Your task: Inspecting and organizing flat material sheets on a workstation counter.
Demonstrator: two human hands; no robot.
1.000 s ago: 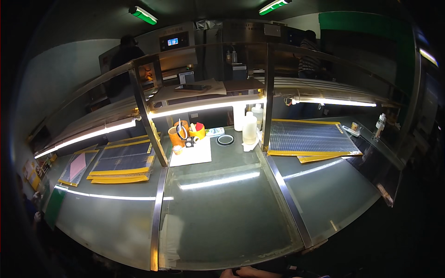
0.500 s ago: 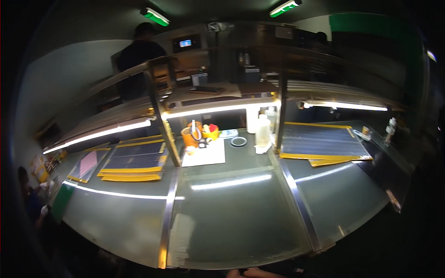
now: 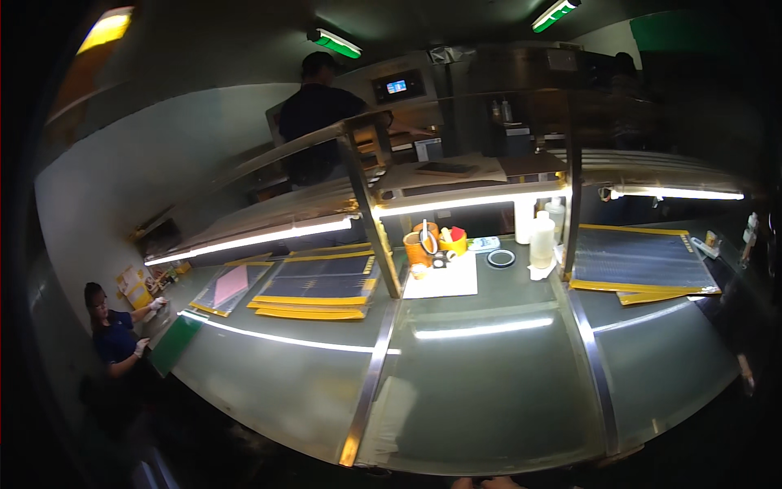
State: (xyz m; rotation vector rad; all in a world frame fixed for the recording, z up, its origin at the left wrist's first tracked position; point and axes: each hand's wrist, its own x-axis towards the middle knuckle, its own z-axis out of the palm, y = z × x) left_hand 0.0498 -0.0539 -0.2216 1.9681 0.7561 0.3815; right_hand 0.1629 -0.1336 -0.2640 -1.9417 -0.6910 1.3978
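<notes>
Standing before the workbench [image 3: 489, 391], I see only my fingertips [image 3: 489, 483] at the lower edge (their opening I cannot tell); I should reach slowly toward the white sheet [image 3: 442, 279].

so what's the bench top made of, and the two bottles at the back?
Bench top: looks like smooth glossy sheet, grey-green, possibly glass or coated panel; it mirrors the strip lights sharply. Metal-looking strips divide it. Bottles: translucent white, most likely plastic; light glows dully through them, with no hard glints. Orange cup beside them: probably plastic too, though too small to tell.
</notes>
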